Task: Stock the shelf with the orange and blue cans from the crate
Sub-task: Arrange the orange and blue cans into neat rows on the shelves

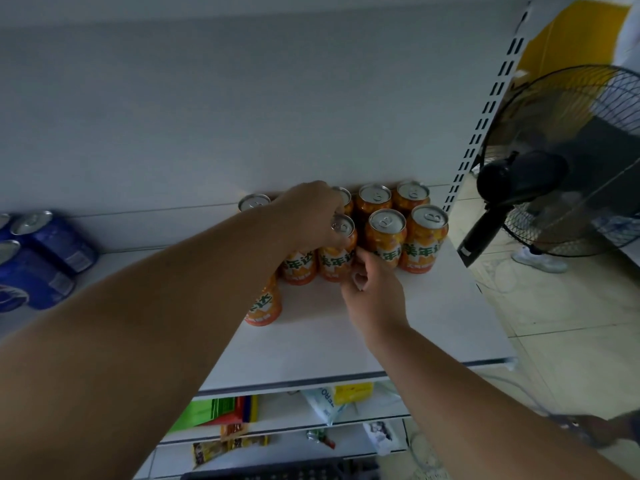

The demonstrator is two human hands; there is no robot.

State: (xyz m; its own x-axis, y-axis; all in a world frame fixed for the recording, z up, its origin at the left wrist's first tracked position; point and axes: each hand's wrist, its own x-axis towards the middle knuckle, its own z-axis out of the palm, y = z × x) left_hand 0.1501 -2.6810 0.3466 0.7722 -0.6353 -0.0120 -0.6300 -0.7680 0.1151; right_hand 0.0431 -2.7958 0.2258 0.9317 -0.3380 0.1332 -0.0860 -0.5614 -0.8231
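White shelf [346,327]: orange cans [387,233] packed at 1 o'clock. Your left hand [313,213] grips one can's top, right hand [375,296] pinches its base [334,263]. Shove sideways and neighbours topple.

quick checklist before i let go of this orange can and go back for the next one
1. Can upright on the shelf: ok, the orange can stands in the second row.
2. Left hand grips its top: ok.
3. Right hand touches its lower side: ok, fingers curled.
4. Labels facing front: ok on the front cans; back row hidden.
5. Lone front can lined up: not ok, it stands ahead of the row.
6. Blue cans upright: not ok, they lie on their sides at far left.
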